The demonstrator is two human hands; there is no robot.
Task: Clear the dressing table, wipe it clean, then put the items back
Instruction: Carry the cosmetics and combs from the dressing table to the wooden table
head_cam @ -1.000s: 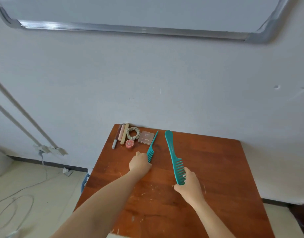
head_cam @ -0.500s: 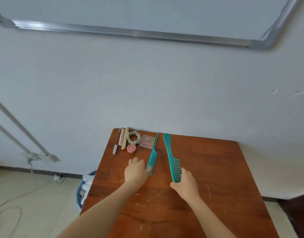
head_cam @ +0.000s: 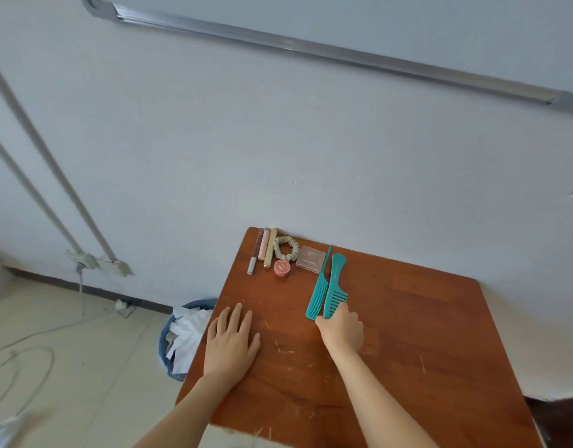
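Pinched at its near end between the curled thumb and fingers of the right hand [head_cam: 341, 329]: a teal wide-tooth comb [head_cam: 335, 286], flat on the wooden dressing table [head_cam: 408, 334], handle toward the far wall. Just left of it, side by side and touching or nearly so, a slim teal tail comb [head_cam: 319, 291], its pointed tail also toward the far edge. Well to the left, near the table's left edge, the left hand [head_cam: 230, 341], released, palm down, fingers straight and slightly spread on the bare wood, holding nothing. Farther out, along the far left corner, a tidy row of small things: a square pinkish compact [head_cam: 311, 259] just left of the tail comb's tip; a beige scrunchie [head_cam: 285, 248] beside that; a round red pot [head_cam: 282, 268] just near of the scrunchie; then three slim tubes lying parallel, gold [head_cam: 270, 250], pink [head_cam: 264, 244] and dark with a silver cap [head_cam: 255, 252]. Pale scratches across the near half of the tabletop. On the floor left of the table, a blue bin [head_cam: 184, 337] with crumpled white paper inside. Beyond, a pale wall, two slanting pipes [head_cam: 52, 163] at far left, and a metal frame rail [head_cam: 327, 53] high up.
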